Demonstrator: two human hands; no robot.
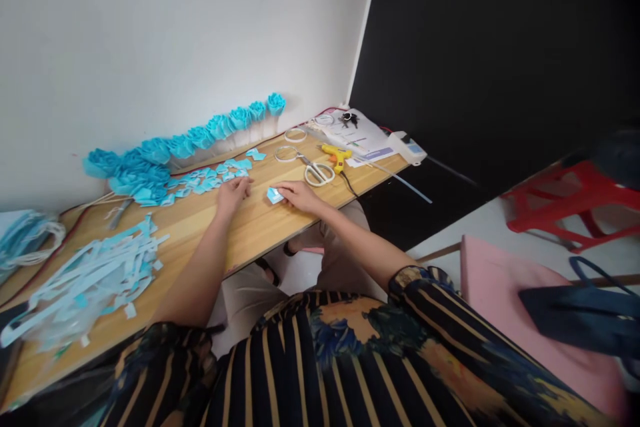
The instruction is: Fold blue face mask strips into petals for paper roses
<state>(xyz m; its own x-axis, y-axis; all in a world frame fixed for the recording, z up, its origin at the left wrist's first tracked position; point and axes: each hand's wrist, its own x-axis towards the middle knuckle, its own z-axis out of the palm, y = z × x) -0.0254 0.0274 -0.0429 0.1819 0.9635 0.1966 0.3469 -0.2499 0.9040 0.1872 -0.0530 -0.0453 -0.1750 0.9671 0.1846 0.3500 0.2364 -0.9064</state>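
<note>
My right hand (300,197) has its thumb and fingers closed on a small folded blue-and-white piece (274,195), just above the wooden table. To its left, my left hand (234,193) is closed, fingers curled together close to the tabletop; whether anything is in them is hidden. Beyond the left hand lie several small light-blue cut pieces (210,182). A row of blue artificial flowers (200,137) stands along the wall, with more heaped at the left end. White-handled scissors (319,174) rest beyond my right hand.
A yellow glue gun (336,156) lies near the scissors, its cord running over the table edge (373,191). White tape rings (287,153), papers (367,137) and a power strip (407,148) are farther right. Blue-white strips (100,273) pile at left. A red stool (575,207) stands right.
</note>
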